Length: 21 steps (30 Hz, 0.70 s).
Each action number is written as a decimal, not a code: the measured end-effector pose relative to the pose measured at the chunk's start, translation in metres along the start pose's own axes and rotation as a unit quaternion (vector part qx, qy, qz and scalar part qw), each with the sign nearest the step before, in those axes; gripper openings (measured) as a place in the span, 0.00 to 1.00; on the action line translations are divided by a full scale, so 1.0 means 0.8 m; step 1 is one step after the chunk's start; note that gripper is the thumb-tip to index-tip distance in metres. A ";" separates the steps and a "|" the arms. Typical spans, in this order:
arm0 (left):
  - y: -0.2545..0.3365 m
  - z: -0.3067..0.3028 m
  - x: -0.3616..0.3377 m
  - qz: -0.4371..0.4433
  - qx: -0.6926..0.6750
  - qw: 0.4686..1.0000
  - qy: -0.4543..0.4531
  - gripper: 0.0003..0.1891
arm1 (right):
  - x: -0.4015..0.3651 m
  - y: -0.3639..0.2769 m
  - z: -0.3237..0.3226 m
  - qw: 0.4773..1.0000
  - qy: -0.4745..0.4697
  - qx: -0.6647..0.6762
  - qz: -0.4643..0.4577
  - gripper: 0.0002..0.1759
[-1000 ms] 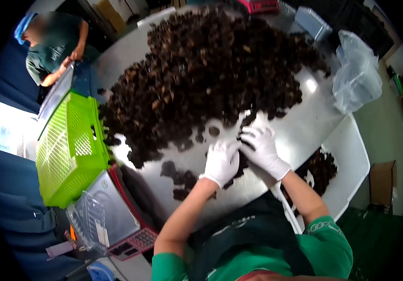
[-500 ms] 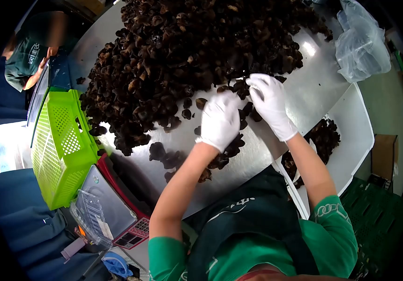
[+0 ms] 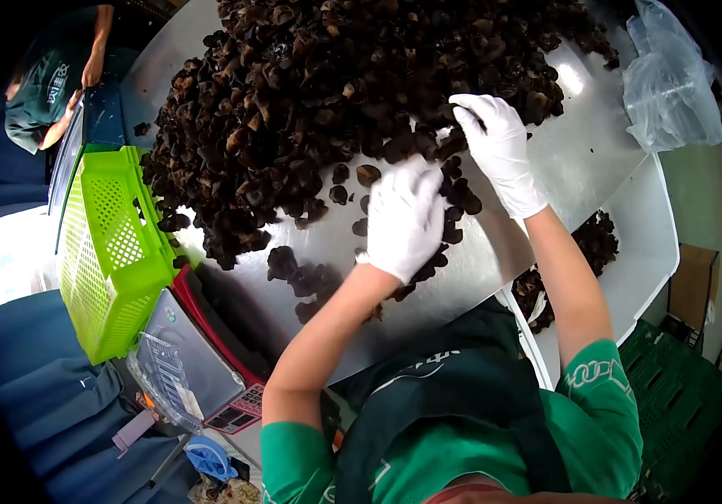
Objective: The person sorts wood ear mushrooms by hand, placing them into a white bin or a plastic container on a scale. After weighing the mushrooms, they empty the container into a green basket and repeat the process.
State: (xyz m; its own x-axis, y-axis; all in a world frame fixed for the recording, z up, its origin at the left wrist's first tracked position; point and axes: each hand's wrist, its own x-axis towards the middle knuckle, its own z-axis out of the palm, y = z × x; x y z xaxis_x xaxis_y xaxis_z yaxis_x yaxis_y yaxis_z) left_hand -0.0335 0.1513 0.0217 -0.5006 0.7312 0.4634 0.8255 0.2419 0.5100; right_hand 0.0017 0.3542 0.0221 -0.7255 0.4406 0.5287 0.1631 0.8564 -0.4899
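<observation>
A large heap of dark brown, wood-ear-like pieces (image 3: pixel 294 109) covers the upper part of the metal table (image 3: pixel 478 252). My left hand (image 3: pixel 407 220), in a white glove, is over loose pieces below the heap; its fingers are blurred by motion and whatever is under them is hidden. My right hand (image 3: pixel 499 151), also gloved in white, is at the heap's lower right edge with thumb and forefinger apart and nothing visible between them. Loose dark pieces (image 3: pixel 459 197) lie between the two hands.
A white bin (image 3: pixel 646 244) holding more dark pieces stands at the right. Left are a green perforated basket (image 3: pixel 113 244) and a red scale (image 3: pixel 239 407). A clear plastic bag (image 3: pixel 672 88) lies upper right. Another person (image 3: pixel 50 84) is at upper left. Green crates (image 3: pixel 672 395) are lower right.
My right hand has moved up and slightly right, toward the heap. My left hand has shifted a little right. The view has moved slightly, and the other person's arms have changed position.
</observation>
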 end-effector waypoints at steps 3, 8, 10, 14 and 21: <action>-0.021 0.010 0.023 -0.047 0.063 0.997 -0.017 0.29 | -0.016 -0.003 -0.025 0.999 -0.009 0.003 0.040 0.07; 0.010 0.017 -0.024 -0.014 -0.032 0.981 -0.190 0.29 | -0.084 0.010 -0.042 0.996 -0.083 -0.017 0.033 0.08; 0.026 0.001 -0.026 0.012 -0.012 0.986 -0.163 0.25 | -0.107 0.008 -0.042 0.995 -0.095 -0.012 0.038 0.13; -0.001 0.010 0.020 -0.026 -0.051 0.997 -0.052 0.20 | -0.108 -0.001 -0.037 0.995 -0.063 0.024 0.067 0.18; -0.020 0.065 0.089 0.006 -0.037 0.996 -0.086 0.26 | -0.122 0.012 -0.019 0.994 0.034 0.033 0.097 0.22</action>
State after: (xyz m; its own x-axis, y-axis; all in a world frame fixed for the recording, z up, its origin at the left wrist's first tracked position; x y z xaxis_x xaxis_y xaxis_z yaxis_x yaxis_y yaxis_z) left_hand -0.0689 0.2330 0.0087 -0.4335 0.8340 0.3413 0.8066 0.1902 0.5597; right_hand 0.0839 0.3237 -0.0238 -0.6375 0.6142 0.4651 0.2496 0.7358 -0.6295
